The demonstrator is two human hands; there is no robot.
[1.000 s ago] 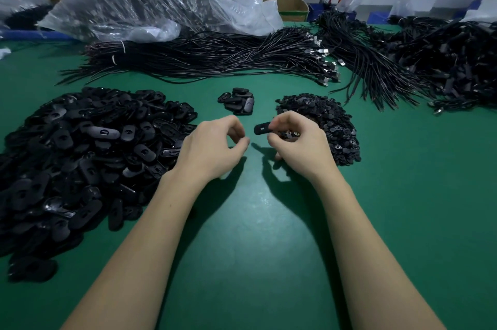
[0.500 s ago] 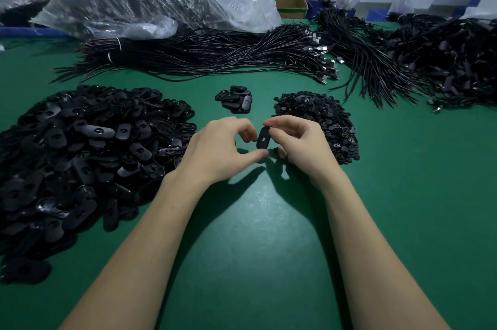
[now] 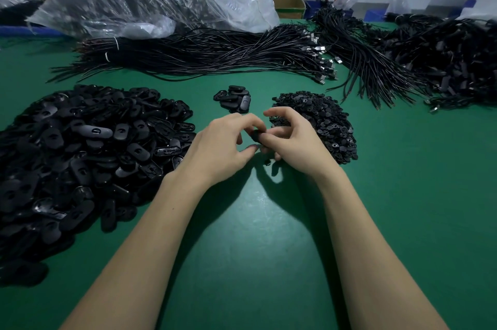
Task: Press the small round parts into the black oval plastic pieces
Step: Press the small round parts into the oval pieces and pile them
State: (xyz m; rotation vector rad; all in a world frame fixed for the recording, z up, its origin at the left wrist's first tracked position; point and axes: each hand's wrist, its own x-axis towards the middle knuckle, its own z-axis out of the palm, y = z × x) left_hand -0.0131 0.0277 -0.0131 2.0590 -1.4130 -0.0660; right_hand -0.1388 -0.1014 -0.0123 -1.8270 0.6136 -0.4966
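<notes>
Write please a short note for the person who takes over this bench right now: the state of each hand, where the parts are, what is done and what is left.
Left hand and right hand: both pinch one black oval piece between them, above the green table. Whether its round part is seated cannot be seen.
Oval pieces to do: big pile on the left.
Small round parts: pile by the right hand.
Done, it seems: small stack behind the hands.
Left: nearly the whole big pile.

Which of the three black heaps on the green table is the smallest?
The little cluster of oval pieces beyond the hands, between the big oval pile on the left and the round-parts mound on the right. It holds only a handful.
</notes>
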